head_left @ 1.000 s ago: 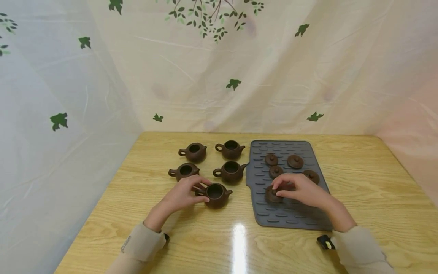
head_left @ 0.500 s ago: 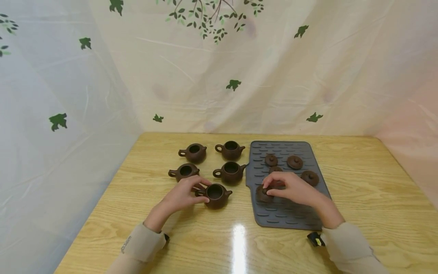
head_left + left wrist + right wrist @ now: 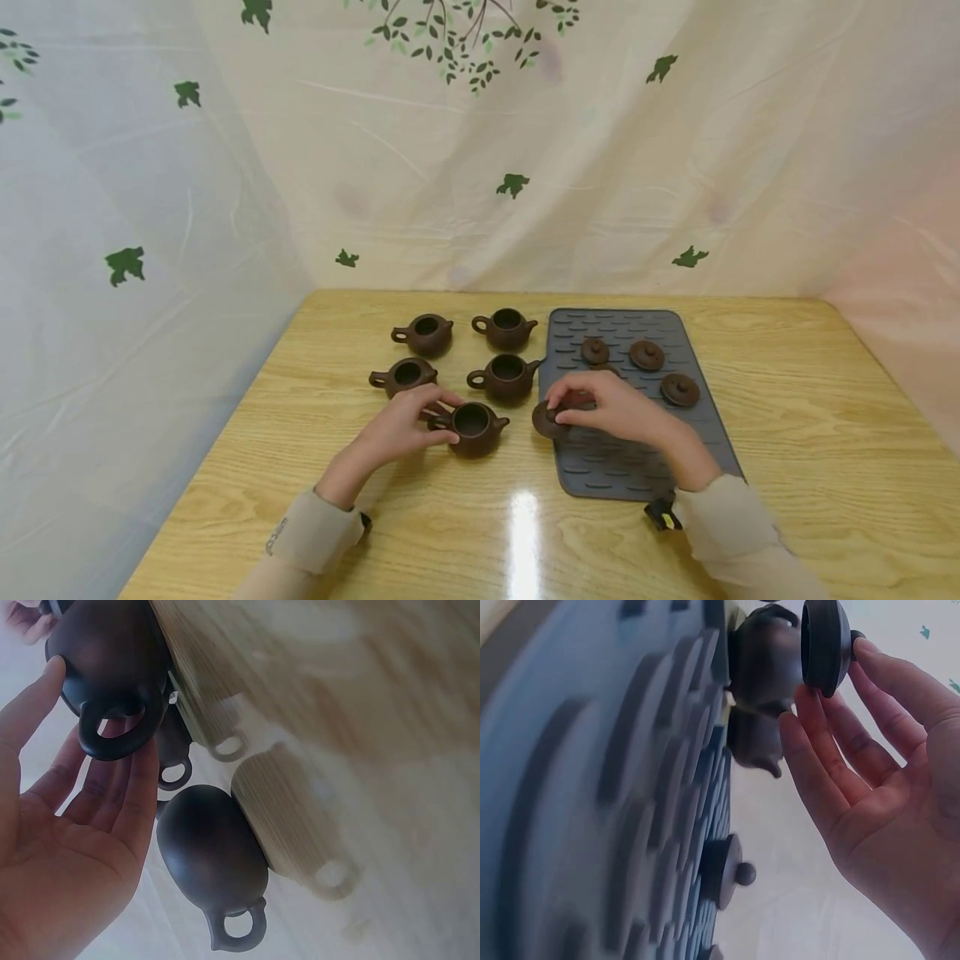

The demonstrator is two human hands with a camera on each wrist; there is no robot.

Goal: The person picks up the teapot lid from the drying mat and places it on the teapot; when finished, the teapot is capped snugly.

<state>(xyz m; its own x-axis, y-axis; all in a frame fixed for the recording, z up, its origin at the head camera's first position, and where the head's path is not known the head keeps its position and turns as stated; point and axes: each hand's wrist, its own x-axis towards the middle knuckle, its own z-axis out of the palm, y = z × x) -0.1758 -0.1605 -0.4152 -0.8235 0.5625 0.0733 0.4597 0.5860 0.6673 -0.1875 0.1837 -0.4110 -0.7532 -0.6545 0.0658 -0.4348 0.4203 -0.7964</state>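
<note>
Around the handle side of a dark brown lidless teapot (image 3: 473,427), the thumb and fingers of my left hand (image 3: 405,425) grip its body; the pot stands upright on the table. In the left wrist view that teapot (image 3: 112,652) lies between thumb and fingers, its handle toward the palm. My right hand (image 3: 618,408) pinches a round brown teapot lid (image 3: 547,421) by its knob, above the left edge of the grey mat, to the right of the spout. The right wrist view shows this lid (image 3: 825,649) held off the mat, its knob partly behind the thumb.
Several other lidless teapots (image 3: 507,379) stand behind the held one, spouts to the right. On the grey ridged mat (image 3: 622,475) lie several more lids (image 3: 680,389), one partly hidden by my right hand. A patterned cloth (image 3: 420,208) hangs behind the wooden table (image 3: 442,533).
My right hand has moved left with the lid, from the middle of the mat to its left edge. The left hand and its teapot have stayed in place.
</note>
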